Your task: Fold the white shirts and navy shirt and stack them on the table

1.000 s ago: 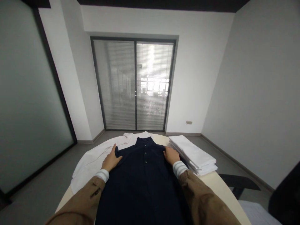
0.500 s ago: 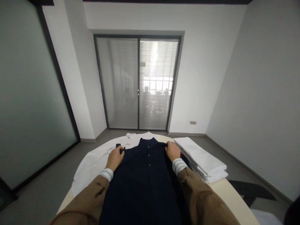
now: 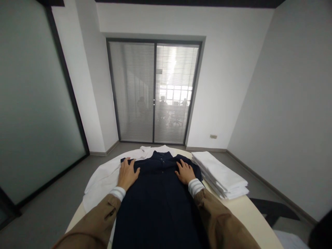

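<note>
A dark navy button-front shirt (image 3: 160, 200) lies spread over the table, its collar at the far end and its small buttons running down the middle. On its left shoulder area rests my left hand (image 3: 127, 174), fingers spread and holding nothing. My right hand (image 3: 185, 171) lies on the opposite shoulder area, also with fingers apart. Beneath and to the left of the navy shirt is a white shirt (image 3: 101, 183), partly covered by it. The lower end of the navy shirt runs out of view at the bottom.
A stack of folded white cloth (image 3: 220, 174) sits on the right side of the pale rounded table (image 3: 241, 214). Beyond the table's far edge are glass doors (image 3: 154, 90) with blinds. A dark object (image 3: 275, 209) stands near the floor at right.
Both hands have gone from pinching the shirt's shoulders to lying on it with fingers spread. The shoulder cloth now lies spread out further to the left.
</note>
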Demonstrator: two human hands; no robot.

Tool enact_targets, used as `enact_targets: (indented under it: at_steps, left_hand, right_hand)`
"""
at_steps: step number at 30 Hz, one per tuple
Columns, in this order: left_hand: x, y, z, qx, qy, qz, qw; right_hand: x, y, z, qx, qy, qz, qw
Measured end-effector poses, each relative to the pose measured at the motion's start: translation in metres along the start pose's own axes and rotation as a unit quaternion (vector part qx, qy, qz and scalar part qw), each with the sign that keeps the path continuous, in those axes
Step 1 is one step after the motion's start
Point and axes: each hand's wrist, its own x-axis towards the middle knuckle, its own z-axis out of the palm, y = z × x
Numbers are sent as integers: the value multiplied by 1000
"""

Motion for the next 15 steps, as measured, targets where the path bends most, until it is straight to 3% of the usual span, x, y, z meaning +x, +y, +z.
enact_targets:
  at_steps: [3,5,7,9,12,14,15]
  left_hand:
    - [-14,16,-8,-48,-135,105,984]
    - [-26,23,-7,-56,-257,149,953]
    - [-39,27,-4,-38,-345,154,925]
    - [-49,31,-2,-19,-356,150,922]
    - [-60,37,-6,-15,-303,166,938]
    - [-64,41,-9,-18,-287,184,940]
    - [-66,42,-10,-19,-289,192,938]
  right_hand:
    - [-20,-6,-7,-12,20,65,998]
    - [-35,-7,-8,-2,-30,93,995]
    - [-49,-7,-9,16,-83,67,994]
    - [-65,-8,-13,14,-69,23,997]
    - [-94,-21,-29,12,21,-55,998]
    - [-118,-38,-41,75,22,-164,983]
    - [-131,-48,-46,119,0,-241,963]
